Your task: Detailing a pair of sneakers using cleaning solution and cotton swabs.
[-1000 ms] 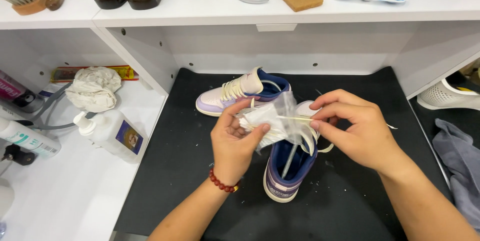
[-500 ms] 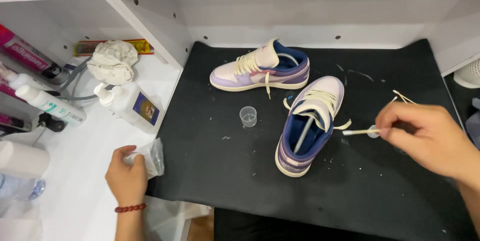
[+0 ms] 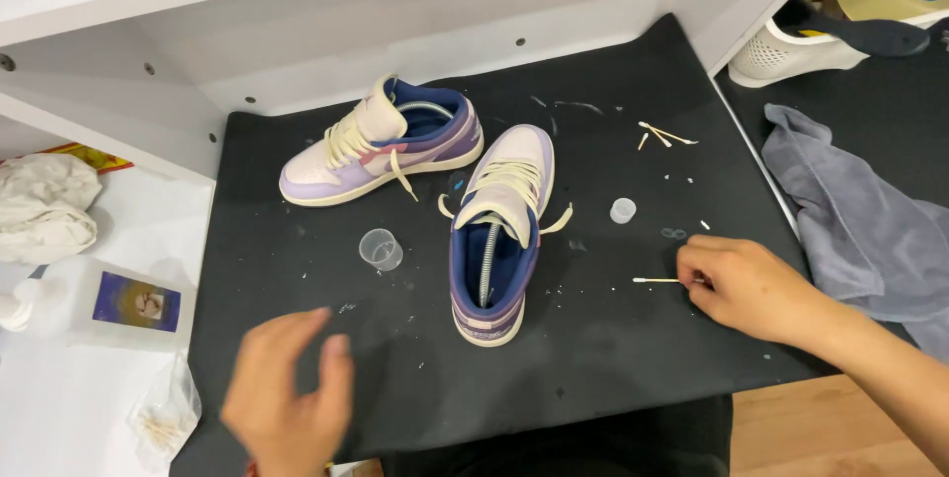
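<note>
Two purple, white and navy sneakers lie on a black mat [image 3: 593, 358]. One sneaker [image 3: 381, 141] rests on its side at the back; the other sneaker [image 3: 497, 230] stands upright in the middle, laces loose. My right hand [image 3: 746, 284] pinches a cotton swab [image 3: 657, 280] flat against the mat, to the right of the upright sneaker. My left hand [image 3: 287, 393], blurred, hovers with fingers apart over the mat's front left, holding nothing. A small clear cup [image 3: 380, 249] stands between it and the sneakers.
A small clear cap [image 3: 622, 210] and loose swabs [image 3: 664, 135] lie on the mat's right. A grey cloth [image 3: 860, 210] lies further right. At left are a crumpled white rag [image 3: 44, 205], a clear bottle [image 3: 109, 301] and a plastic bag of swabs [image 3: 163, 416].
My left hand let go of the plastic bag on the white surface and moved right over the mat. My right hand lowered the swab onto the mat. The view shifted right.
</note>
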